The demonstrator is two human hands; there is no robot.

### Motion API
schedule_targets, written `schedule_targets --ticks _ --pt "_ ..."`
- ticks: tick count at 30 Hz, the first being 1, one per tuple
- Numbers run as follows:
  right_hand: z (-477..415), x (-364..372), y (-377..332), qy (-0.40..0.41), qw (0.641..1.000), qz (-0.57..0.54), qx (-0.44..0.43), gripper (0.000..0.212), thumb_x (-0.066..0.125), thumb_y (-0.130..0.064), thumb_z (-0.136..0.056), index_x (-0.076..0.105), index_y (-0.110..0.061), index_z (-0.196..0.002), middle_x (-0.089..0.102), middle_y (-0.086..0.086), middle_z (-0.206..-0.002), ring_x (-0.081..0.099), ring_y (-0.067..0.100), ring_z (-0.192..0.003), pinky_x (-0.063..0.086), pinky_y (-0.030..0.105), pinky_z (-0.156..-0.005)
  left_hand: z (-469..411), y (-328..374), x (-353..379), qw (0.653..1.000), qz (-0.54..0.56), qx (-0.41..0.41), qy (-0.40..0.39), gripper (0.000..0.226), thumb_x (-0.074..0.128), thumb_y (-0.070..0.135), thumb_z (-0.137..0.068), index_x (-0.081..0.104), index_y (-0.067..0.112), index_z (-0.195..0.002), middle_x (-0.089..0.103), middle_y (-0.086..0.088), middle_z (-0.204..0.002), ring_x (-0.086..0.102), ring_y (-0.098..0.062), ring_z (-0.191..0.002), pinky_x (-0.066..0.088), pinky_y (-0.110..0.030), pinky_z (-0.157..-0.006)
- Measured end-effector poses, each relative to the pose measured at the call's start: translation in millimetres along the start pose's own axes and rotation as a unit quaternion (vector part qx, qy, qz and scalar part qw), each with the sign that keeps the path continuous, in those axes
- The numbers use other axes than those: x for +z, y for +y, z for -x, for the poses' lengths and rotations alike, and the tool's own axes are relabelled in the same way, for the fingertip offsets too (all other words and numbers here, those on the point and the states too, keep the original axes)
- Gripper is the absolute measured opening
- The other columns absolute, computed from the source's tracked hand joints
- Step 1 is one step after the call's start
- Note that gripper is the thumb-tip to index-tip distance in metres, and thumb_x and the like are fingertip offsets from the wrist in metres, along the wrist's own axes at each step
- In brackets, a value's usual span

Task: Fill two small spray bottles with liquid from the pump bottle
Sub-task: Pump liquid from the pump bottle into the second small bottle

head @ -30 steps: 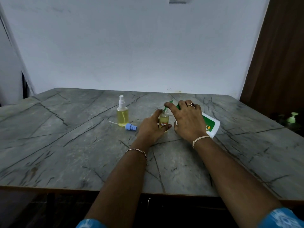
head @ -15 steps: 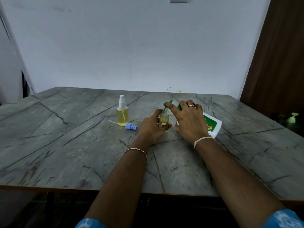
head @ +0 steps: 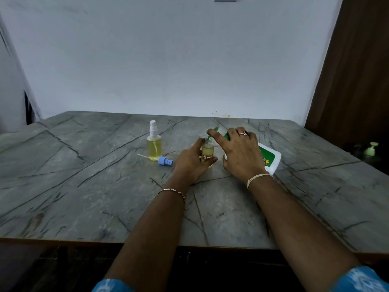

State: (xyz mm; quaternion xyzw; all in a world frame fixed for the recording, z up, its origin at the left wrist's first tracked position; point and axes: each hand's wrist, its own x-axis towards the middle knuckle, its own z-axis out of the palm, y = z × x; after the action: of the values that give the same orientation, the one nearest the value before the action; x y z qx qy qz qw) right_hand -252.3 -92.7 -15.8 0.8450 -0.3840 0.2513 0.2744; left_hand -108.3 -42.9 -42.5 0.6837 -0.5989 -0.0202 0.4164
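My left hand (head: 190, 162) grips a small uncapped spray bottle (head: 207, 151) of yellow liquid, upright on the grey stone table (head: 84, 186). My right hand (head: 239, 152) holds the white pump bottle with the green label (head: 268, 158), tilted over, its forefinger lying on the green pump head (head: 215, 129) whose nozzle sits over the small bottle's mouth. A second spray bottle (head: 154, 142) with a white sprayer, full of yellow liquid, stands to the left. A blue sprayer cap with its white tube (head: 165, 161) lies in front of it.
A white wall stands behind the table's far edge. A brown wooden panel (head: 357, 70) rises at the right. A green pump top (head: 371, 148) shows in the dark beyond the table's right edge.
Hardly anything differs; both hands keep their hold and my right hand has shifted only slightly on the pump bottle.
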Motion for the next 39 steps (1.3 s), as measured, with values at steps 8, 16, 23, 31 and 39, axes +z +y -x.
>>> schedule_targets --ticks 8,16,23,31,39 --pt "-2.9 0.8 -5.7 -0.006 1.000 -0.005 0.014 0.077 0.067 -0.028 -0.076 0.026 -0.034 -0.141 0.054 0.010 -0.118 0.047 0.031 -0.112 0.040 0.047 -0.092 -0.9 -1.2 0.7 1.000 0.002 -0.009 -0.001 0.067 0.070 0.045 -0.080 0.039 0.026 -0.137 0.066 -0.004 -0.118 0.061 -0.021 -0.108 0.046 -0.030 -0.087" --pt "-1.4 1.3 -4.9 -0.005 1.000 -0.004 0.007 0.080 0.067 -0.024 -0.077 0.023 -0.034 -0.143 0.054 0.011 -0.118 0.048 0.032 -0.113 0.040 0.048 -0.092 -0.6 -0.2 0.2 1.000 0.001 -0.007 0.004 0.068 0.070 0.045 -0.080 0.039 0.025 -0.137 0.065 -0.005 -0.121 0.061 -0.022 -0.109 0.046 -0.031 -0.089" --pt "-1.1 0.3 -3.1 -0.005 1.000 -0.002 0.010 0.078 0.066 -0.024 -0.078 0.023 -0.035 -0.142 0.054 0.012 -0.118 0.048 0.033 -0.112 0.040 0.048 -0.092 -1.3 -1.0 0.5 1.000 -0.001 -0.002 0.002 0.066 0.069 0.045 -0.080 0.040 0.027 -0.136 0.066 -0.004 -0.119 0.062 -0.021 -0.107 0.046 -0.028 -0.086" --pt "-3.1 -2.4 -7.6 -0.004 1.000 -0.013 0.016 0.075 0.066 -0.024 -0.076 0.028 -0.033 -0.141 0.054 0.010 -0.118 0.047 0.032 -0.113 0.039 0.047 -0.091 -3.0 -4.0 2.1 1.000 0.001 -0.012 -0.008 0.067 0.069 0.047 -0.079 0.039 0.027 -0.136 0.066 -0.005 -0.118 0.061 -0.023 -0.108 0.049 -0.034 -0.091" --pt "0.6 -0.7 -3.5 -0.002 1.000 0.007 0.005 0.081 0.066 -0.025 -0.078 0.020 -0.035 -0.144 0.054 0.011 -0.119 0.048 0.032 -0.112 0.040 0.047 -0.091 -3.3 -5.4 2.8 1.000 0.001 -0.011 -0.006 0.069 0.070 0.048 -0.078 0.039 0.027 -0.137 0.067 -0.005 -0.118 0.062 -0.023 -0.108 0.050 -0.037 -0.093"
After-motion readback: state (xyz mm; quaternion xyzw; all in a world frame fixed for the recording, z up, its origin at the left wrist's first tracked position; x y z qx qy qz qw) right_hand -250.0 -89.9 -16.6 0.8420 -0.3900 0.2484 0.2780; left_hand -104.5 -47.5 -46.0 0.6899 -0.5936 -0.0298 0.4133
